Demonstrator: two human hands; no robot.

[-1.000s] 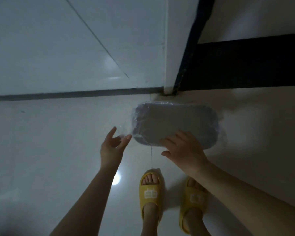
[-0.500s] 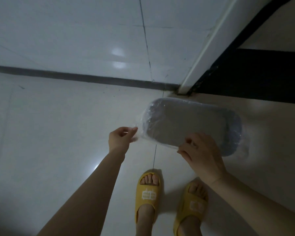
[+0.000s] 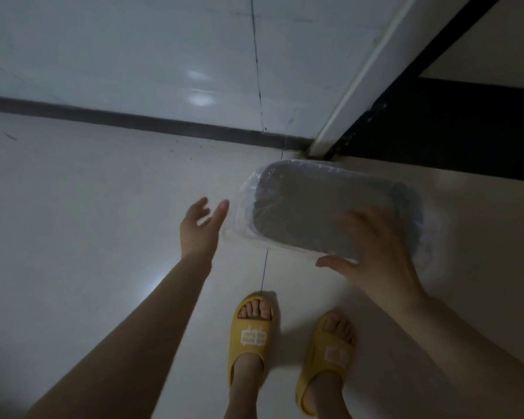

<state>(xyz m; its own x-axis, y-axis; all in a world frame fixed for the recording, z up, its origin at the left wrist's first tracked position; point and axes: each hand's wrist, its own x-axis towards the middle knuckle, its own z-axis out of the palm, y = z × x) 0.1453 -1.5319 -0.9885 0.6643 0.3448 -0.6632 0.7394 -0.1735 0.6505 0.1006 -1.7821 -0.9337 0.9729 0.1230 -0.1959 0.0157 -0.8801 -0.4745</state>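
Over the floor (image 3: 73, 207), my right hand (image 3: 378, 252) grips the still-wrapped tray (image 3: 309, 207); my left hand (image 3: 198, 228), fingers spread, nears its plastic (image 3: 239, 213).

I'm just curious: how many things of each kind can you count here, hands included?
Plastic-wrapped grey tray: 1
Yellow slippers: 2
Hands: 2 (left hand, right hand)
Total: 5

Dim, bluish light; glare spots on the wall tiles (image 3: 198, 98) and floor (image 3: 73, 207); right hand (image 3: 375, 252) motion-blurred; edges bend
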